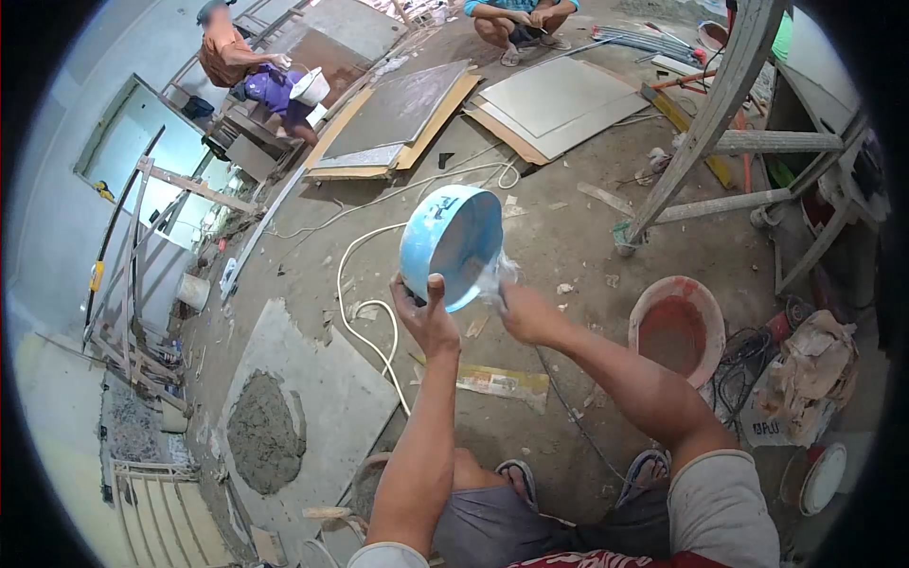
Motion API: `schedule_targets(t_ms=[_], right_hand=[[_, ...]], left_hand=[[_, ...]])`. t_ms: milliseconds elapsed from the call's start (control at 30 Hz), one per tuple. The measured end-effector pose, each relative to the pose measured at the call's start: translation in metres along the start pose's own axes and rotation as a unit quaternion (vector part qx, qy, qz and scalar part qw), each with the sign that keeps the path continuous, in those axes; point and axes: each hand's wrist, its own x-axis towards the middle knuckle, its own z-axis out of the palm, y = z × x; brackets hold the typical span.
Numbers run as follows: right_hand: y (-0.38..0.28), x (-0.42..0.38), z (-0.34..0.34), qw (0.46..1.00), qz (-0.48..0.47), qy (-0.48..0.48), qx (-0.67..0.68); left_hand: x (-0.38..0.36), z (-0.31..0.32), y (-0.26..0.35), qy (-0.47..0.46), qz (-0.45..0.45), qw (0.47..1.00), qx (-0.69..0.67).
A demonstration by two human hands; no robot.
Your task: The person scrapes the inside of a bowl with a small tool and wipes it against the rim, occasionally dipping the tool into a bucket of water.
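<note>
A round blue plastic tub (417,248) is tipped on its side in front of me, its open mouth turned to the right. My left hand (431,320) grips its lower left side, thumb raised. At the tub's right rim, my right hand (528,314) is closed on a crumpled, whitish see-through plastic sheet (499,274). The sheet touches the rim. Some of the right fingers are hidden behind it. Below both hands, a yellowish printed strip (502,382) lies on the floor.
Wet mortar (267,431) sits on a grey board (331,374) at left. A bucket (715,327), crumpled paper sack (814,369) and wooden trestle (705,142) stand right. A pale hose (346,275) crosses the floor. Beyond are tiles (568,104) and two people (227,57).
</note>
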Motion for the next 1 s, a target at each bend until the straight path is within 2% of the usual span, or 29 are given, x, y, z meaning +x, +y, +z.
schedule_targets(t_ms=[33,67,100,233,267,300,400,433,500,533,567,600,633,667,700,733,800,933,1000], right_hand=[[-0.020,-0.003,-0.012,1.000,0.000,0.000,0.000],[-0.040,-0.009,-0.028,0.979,0.098,-0.129,0.122],[-0.055,-0.012,-0.040,0.918,0.193,-0.252,0.239],[-0.041,-0.005,-0.042,0.906,0.184,-0.296,0.241],[-0.022,0.000,-0.028,0.980,0.094,-0.147,0.099],[-0.021,0.002,-0.029,0.999,-0.003,0.011,-0.050],[-0.018,-0.001,-0.042,0.995,0.002,0.053,-0.081],[-0.013,-0.001,-0.035,0.995,0.004,0.054,-0.082],[-0.017,-0.002,-0.020,0.998,0.008,-0.052,0.033],[-0.023,-0.002,-0.025,0.998,0.007,-0.052,0.033],[-0.028,-0.005,-0.034,0.977,0.083,-0.157,0.115],[-0.035,-0.007,-0.042,0.933,0.157,-0.259,0.193],[-0.028,-0.004,-0.037,0.933,0.157,-0.259,0.194],[-0.015,0.001,-0.028,0.978,0.070,-0.165,0.106],[-0.018,0.003,-0.029,0.998,-0.018,-0.066,0.015],[-0.019,0.002,-0.034,0.997,-0.017,-0.067,0.014],[-0.025,0.000,-0.050,0.995,0.007,0.078,-0.058],[-0.024,-0.002,-0.048,0.994,0.045,0.059,-0.077],[-0.019,-0.003,-0.033,0.999,0.020,-0.024,-0.039]], left_hand=[[-0.001,-0.001,0.000,-0.001,-0.012,1.000,0.015],[0.000,-0.002,0.001,-0.002,-0.023,0.999,0.030],[0.001,-0.002,0.002,-0.003,-0.022,0.999,0.030],[0.005,0.000,0.002,0.042,-0.036,0.998,-0.033],[0.005,0.000,0.002,0.047,-0.033,0.998,-0.040],[0.005,0.001,0.007,0.048,-0.033,0.997,-0.041],[0.005,0.003,0.015,0.055,-0.044,0.996,-0.055],[0.002,0.003,0.010,0.044,-0.033,0.998,-0.021],[0.001,0.002,0.003,0.033,-0.020,0.999,0.014],[0.001,0.001,0.001,0.035,-0.026,0.999,0.014],[0.001,0.000,-0.002,0.036,-0.032,0.999,0.015],[0.001,0.002,-0.001,0.035,-0.032,0.999,0.015],[0.002,0.002,0.000,0.040,-0.035,0.999,-0.006],[0.003,0.002,0.001,0.046,-0.037,0.998,-0.027],[0.003,0.003,0.006,0.047,-0.037,0.998,-0.026],[0.003,0.004,0.011,0.044,-0.041,0.998,-0.034],[0.003,0.008,0.016,0.039,-0.043,0.997,-0.042],[0.000,0.007,0.013,0.050,-0.028,0.998,-0.035],[-0.002,0.007,0.010,0.036,-0.021,0.999,-0.013]])
